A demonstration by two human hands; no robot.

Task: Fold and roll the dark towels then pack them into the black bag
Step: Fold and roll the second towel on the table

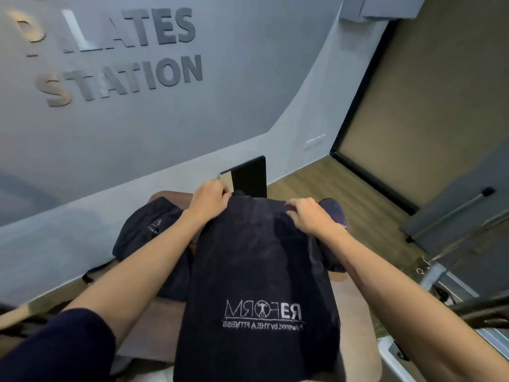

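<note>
A dark navy towel (256,271) with a white embroidered logo lies lengthwise on a brown padded surface (154,326), its near end hanging toward me. My left hand (209,199) pinches the towel's far left corner. My right hand (308,215) grips the far right corner. To the left lies a black bag (148,230) with a small white logo. Another dark rolled towel (334,213) shows behind my right hand, partly hidden.
A black upright panel (249,175) stands at the far end against a grey wall with raised letters. Wooden floor (366,205) runs to the right, where a metal frame (440,277) with straps and a grey door stand.
</note>
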